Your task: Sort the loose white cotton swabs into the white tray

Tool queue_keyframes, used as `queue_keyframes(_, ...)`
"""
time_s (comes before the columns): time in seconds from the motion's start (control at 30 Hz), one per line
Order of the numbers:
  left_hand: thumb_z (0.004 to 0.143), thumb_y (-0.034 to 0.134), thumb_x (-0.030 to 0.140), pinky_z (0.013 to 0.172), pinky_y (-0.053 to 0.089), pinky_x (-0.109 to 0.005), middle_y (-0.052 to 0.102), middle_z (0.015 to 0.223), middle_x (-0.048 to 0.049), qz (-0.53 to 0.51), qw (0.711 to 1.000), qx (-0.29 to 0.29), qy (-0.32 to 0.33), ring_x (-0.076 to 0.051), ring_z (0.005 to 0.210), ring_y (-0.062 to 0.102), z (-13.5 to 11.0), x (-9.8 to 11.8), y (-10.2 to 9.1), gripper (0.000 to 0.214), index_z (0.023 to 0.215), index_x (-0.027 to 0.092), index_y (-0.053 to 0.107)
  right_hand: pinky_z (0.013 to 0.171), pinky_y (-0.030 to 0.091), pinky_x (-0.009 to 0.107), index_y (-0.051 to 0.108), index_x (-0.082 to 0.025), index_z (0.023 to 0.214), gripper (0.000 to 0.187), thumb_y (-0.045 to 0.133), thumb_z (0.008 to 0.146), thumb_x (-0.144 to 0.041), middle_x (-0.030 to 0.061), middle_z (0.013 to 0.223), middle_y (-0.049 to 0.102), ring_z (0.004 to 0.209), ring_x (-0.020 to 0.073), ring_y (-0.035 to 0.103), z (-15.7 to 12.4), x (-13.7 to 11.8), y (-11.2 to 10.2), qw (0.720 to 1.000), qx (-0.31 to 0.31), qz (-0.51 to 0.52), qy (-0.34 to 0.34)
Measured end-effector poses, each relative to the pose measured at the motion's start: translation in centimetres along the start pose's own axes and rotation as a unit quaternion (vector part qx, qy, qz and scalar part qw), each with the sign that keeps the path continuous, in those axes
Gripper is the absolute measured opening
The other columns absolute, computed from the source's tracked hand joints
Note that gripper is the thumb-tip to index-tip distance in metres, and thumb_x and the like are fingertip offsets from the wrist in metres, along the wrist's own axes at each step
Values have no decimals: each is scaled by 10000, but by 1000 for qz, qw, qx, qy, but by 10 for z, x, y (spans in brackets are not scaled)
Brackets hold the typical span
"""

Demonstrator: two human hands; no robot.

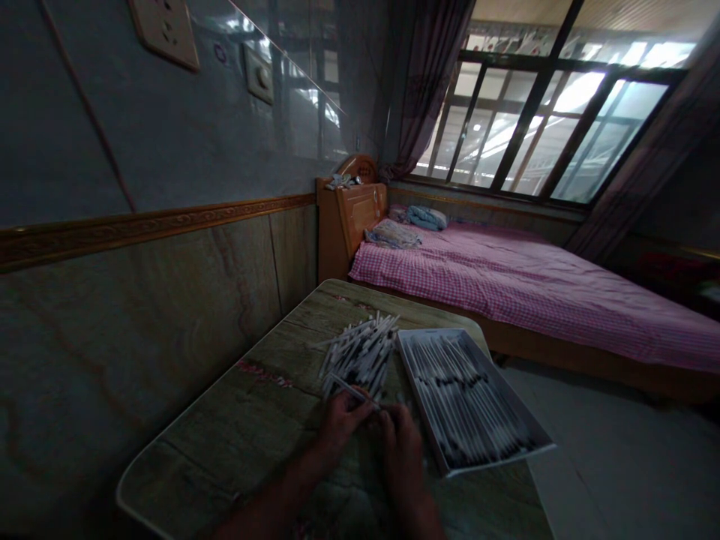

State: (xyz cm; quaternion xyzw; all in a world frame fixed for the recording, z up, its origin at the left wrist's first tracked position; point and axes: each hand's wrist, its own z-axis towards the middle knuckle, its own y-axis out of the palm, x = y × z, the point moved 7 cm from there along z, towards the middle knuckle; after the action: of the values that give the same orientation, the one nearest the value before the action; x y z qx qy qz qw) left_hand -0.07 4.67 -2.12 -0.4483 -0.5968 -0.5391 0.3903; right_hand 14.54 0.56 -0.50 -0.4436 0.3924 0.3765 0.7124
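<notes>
A loose pile of thin white pens or sticks (360, 349) lies on a small marbled table (236, 442). To its right stands a shallow white tray (540, 441) packed with several more of them in rows. My left hand (340, 424) rests at the near end of the pile, fingers curled round one white stick (352, 388). My right hand (400, 446) sits beside it, fingers bent and meeting the same stick's end. The dim light hides the fingertips' detail.
The table stands against a tiled wall (140, 300) on the left. Beyond it is a bed with a pink checked sheet (506, 277) and a wooden headboard (349, 214). A large window (551, 112) with curtains fills the back. Bare floor (619, 465) lies to the right.
</notes>
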Motion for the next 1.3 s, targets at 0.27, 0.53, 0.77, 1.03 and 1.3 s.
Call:
queue_keyframes(0.27,541,854,395,501,454,-251,646,568,5,19,999,-29,24,-170,556,611,-3,5,7,335,670,170,641,548,388,273,519,-254,752,372,319,1011,-430,-3,643,596,566,169,575,-4,-2,1,982,27,-154,-104)
queue_keyframes(0.53,534,853,401,512,441,-252,630,558,19,13,999,-34,13,-154,533,585,-6,5,8,339,678,177,644,549,380,295,594,-251,759,453,240,1031,-327,33,647,588,551,182,534,-10,-13,4,957,32,-201,-207)
queue_keyframes(0.77,567,836,411,581,453,-260,636,608,16,17,999,-47,16,-154,592,580,-7,10,10,324,689,180,645,561,383,248,527,-243,723,416,299,1032,-404,-10,642,587,574,140,564,-7,-23,1,978,-22,-144,-151)
queue_keyframes(1.03,556,840,417,589,465,-264,653,638,13,16,999,-32,22,-159,607,591,-3,6,5,345,721,184,647,550,343,248,554,-242,726,497,236,1037,-464,-5,639,612,578,137,577,-6,-18,3,976,-15,-171,-135)
queue_keyframes(1.3,547,853,407,547,454,-253,625,580,25,11,998,-64,9,-148,559,575,-7,8,14,346,698,180,641,520,317,275,567,-241,704,549,185,1044,-441,21,614,612,538,155,558,-6,-18,1,961,4,-196,-194)
